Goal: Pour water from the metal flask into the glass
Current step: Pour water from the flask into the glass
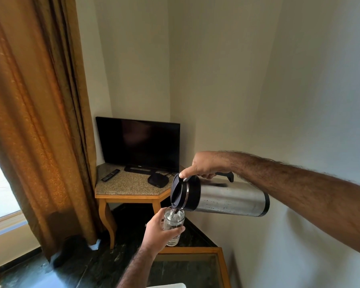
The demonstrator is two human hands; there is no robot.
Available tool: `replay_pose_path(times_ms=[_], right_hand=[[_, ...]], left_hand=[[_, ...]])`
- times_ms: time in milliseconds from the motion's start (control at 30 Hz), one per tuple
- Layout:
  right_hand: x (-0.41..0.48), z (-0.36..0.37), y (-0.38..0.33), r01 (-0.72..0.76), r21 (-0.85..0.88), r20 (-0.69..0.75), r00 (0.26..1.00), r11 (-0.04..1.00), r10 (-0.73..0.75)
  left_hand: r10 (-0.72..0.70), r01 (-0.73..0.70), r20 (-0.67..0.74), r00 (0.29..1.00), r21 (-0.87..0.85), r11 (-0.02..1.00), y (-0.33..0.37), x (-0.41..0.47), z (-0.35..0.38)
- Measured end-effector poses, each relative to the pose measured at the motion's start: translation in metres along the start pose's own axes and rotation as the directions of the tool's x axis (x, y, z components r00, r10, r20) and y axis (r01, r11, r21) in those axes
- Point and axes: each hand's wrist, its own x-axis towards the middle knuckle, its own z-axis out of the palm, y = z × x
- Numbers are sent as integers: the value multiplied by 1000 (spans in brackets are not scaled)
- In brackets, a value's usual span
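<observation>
Right hand (206,165) grips metal flask (227,197) by its handle, tipped near horizontal, spout over glass (173,223); left hand (160,229) wraps the glass mid-air (nothing beneath it). Risk: steeper tilt surges water past rim; wet glass may slip

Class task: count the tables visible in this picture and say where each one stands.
2. A stone-topped corner table under the television, and a glass-topped table at the bottom edge, cut off. Others may lie outside the view.
</observation>
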Motion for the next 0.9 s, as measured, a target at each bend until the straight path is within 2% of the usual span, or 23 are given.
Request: replay_pose_path(times_ms=[533,900], right_hand=[[5,0,1,-4,-2,-15,1000,1000,4],[11,11,27,10,106,-53,999,994,-4]], left_hand=[[4,-4,-8,1000,1,1000,-9,2,-2],[-37,31,-65,997,-98,995,-12,2,2]])
